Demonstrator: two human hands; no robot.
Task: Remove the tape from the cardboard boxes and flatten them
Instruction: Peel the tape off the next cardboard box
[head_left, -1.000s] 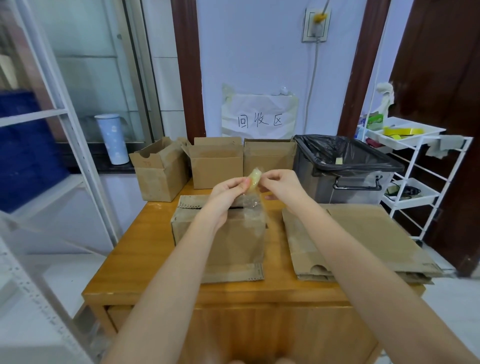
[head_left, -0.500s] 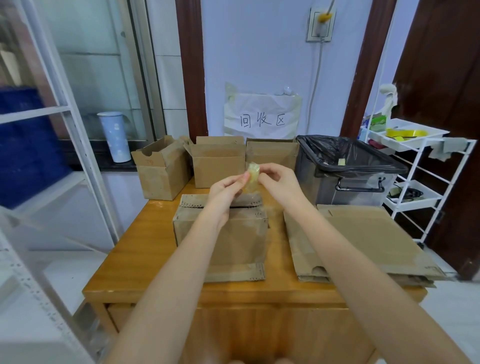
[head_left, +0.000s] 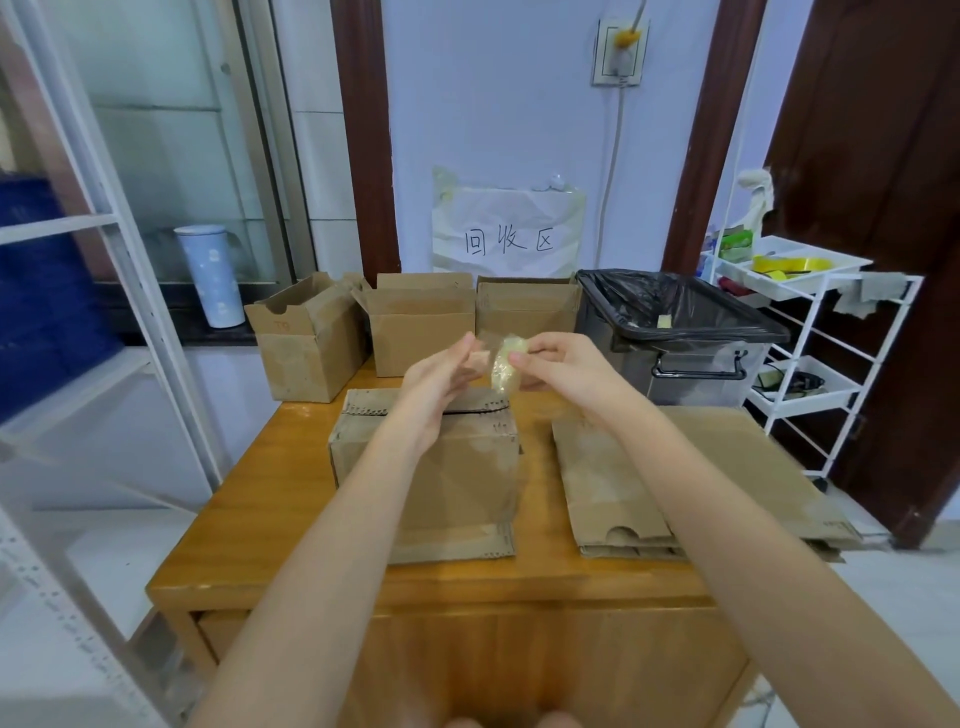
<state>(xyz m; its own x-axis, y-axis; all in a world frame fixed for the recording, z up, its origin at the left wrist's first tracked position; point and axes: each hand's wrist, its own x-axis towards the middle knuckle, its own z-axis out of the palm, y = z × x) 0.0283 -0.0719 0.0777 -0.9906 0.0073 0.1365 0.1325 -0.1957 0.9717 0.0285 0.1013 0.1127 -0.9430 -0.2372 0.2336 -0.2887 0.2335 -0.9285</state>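
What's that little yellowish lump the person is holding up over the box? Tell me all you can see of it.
It is a wad of tape, clear with a yellowish tint, crumpled into a small, wrinkled, glossy lump. It is held in the air above the box on the table, touching no cardboard. The right hand pinches its upper edge between thumb and fingertips. The left hand is close beside it with fingers fairly straight; whether they touch the wad is unclear.

You get bright, even, cool light with soft shadows, mild glare on the glass panel (head_left: 171, 156), bowed wide-angle edges, and perhaps slight blur around the fingertips (head_left: 514, 358).
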